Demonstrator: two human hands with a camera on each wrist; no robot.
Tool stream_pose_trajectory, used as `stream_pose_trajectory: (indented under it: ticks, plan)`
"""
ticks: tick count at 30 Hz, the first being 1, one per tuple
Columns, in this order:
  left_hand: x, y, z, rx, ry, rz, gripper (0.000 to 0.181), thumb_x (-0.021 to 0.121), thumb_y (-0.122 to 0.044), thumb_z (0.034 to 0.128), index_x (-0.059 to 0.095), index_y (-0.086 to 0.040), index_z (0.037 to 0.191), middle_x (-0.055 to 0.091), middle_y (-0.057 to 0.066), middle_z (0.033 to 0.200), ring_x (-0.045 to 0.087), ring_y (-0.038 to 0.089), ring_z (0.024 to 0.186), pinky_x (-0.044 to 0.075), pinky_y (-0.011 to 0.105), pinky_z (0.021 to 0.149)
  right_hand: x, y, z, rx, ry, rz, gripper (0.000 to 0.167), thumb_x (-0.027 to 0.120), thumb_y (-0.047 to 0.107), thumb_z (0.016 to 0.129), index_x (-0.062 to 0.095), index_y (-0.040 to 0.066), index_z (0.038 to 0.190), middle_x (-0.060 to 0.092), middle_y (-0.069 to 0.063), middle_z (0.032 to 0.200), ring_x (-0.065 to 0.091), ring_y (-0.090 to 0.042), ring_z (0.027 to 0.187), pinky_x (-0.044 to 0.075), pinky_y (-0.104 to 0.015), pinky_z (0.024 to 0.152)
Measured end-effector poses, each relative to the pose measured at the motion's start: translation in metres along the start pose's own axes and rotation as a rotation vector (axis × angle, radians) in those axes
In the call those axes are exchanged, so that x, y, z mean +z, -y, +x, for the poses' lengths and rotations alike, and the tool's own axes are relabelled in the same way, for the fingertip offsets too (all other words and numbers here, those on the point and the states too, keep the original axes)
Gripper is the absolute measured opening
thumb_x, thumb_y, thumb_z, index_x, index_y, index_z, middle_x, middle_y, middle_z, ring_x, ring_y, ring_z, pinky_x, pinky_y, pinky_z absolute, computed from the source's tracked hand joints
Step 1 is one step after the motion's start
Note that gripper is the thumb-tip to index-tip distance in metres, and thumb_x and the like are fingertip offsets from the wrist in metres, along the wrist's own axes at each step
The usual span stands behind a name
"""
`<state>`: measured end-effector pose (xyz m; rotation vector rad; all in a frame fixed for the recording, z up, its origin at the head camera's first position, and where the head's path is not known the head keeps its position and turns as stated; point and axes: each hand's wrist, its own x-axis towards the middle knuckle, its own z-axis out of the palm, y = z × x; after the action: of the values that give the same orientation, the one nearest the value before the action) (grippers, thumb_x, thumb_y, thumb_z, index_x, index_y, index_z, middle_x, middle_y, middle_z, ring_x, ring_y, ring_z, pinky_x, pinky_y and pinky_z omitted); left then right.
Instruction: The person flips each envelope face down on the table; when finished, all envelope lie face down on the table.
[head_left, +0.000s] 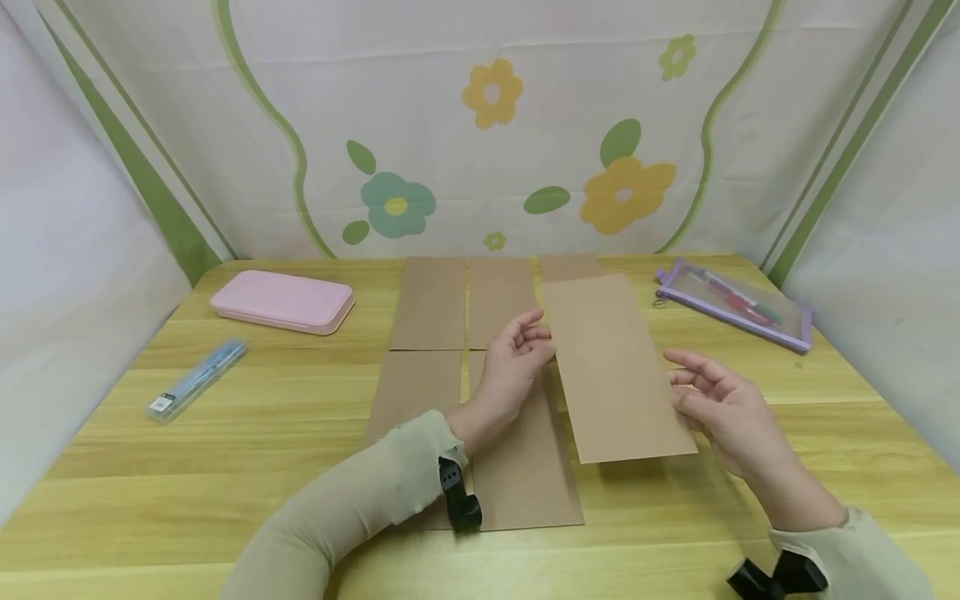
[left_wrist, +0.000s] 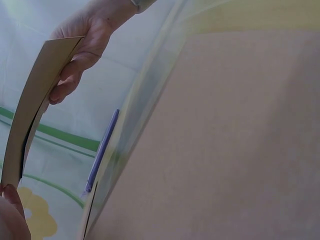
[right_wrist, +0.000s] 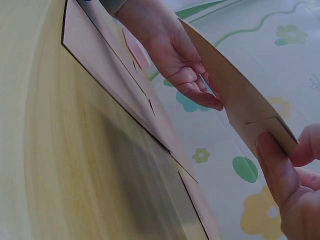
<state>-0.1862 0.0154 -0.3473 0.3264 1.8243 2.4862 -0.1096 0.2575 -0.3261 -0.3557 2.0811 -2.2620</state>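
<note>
A brown kraft-paper rectangle (head_left: 618, 371) is held up above the table, tilted. My left hand (head_left: 513, 367) holds its left edge between thumb and fingers. At the lower right edge my right hand (head_left: 727, 412) pinches it. Seen edge-on in the left wrist view, the held piece (left_wrist: 37, 100) bows slightly and shows more than one layer. A seam or slit marks its underside (right_wrist: 235, 95) in the right wrist view. Similar brown pieces lie in rows on the table, among them one (head_left: 427, 304) at the back and another (head_left: 525, 475) under my left forearm.
At the left are a pink case (head_left: 281, 300) and a slim clear plastic box (head_left: 198, 379) with a white label. A purple-edged mesh pouch (head_left: 735, 304) with pens lies at the back right. A flower-patterned cloth (head_left: 491, 167) hangs behind the wooden table (head_left: 112, 500).
</note>
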Motion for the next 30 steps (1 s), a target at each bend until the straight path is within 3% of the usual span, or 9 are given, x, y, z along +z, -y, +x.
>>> stream_pose_trajectory:
  ticks: [6,13,18,23,30]
  plan:
    - [-0.003,-0.001,-0.002,-0.044,0.071,-0.008,0.063,0.058,0.01,0.0795,0.038,-0.001,0.138,0.06,0.002,0.087,0.055,0.005,0.073,0.047,0.015,0.068,-0.005,0.0,0.0,0.072,0.076,-0.105,0.055,0.049,-0.01,0.088,0.039,0.014,0.137,0.058,0.002,0.089,0.049,-0.003,0.064,0.042,-0.018,0.05]
    - [-0.002,0.004,-0.003,-0.189,0.174,0.032,0.078,0.059,0.012,0.0788,0.026,-0.01,0.146,0.06,0.003,0.081,0.058,0.01,0.068,0.052,0.023,0.07,-0.004,0.006,0.0,0.212,0.075,-0.397,0.071,0.056,0.008,0.091,0.015,0.006,0.148,0.056,0.006,0.065,0.051,-0.007,0.057,0.047,-0.027,0.05]
    - [0.0,0.009,-0.005,-0.236,0.209,0.113,0.082,0.059,0.014,0.0774,0.023,-0.01,0.147,0.062,0.005,0.076,0.059,0.013,0.062,0.054,0.026,0.068,-0.007,0.007,0.001,0.298,0.117,-0.477,0.075,0.057,0.011,0.091,0.009,0.004,0.148,0.061,-0.002,0.073,0.057,-0.01,0.063,0.052,-0.03,0.053]
    - [0.006,0.012,-0.007,-0.266,0.223,0.157,0.084,0.059,0.014,0.0768,0.02,-0.01,0.148,0.062,0.006,0.075,0.058,0.014,0.058,0.055,0.027,0.064,-0.011,0.005,0.002,0.366,0.133,-0.584,0.079,0.062,0.017,0.088,0.013,0.001,0.147,0.059,-0.008,0.08,0.051,-0.009,0.063,0.051,-0.03,0.052]
    - [0.013,0.014,-0.009,-0.363,0.252,0.252,0.086,0.059,0.015,0.0773,0.016,-0.009,0.148,0.064,0.018,0.079,0.057,0.013,0.057,0.056,0.029,0.064,-0.015,-0.001,0.001,0.404,0.16,-0.664,0.08,0.067,0.021,0.085,0.02,-0.008,0.143,0.056,-0.01,0.084,0.052,-0.01,0.065,0.051,-0.029,0.054]
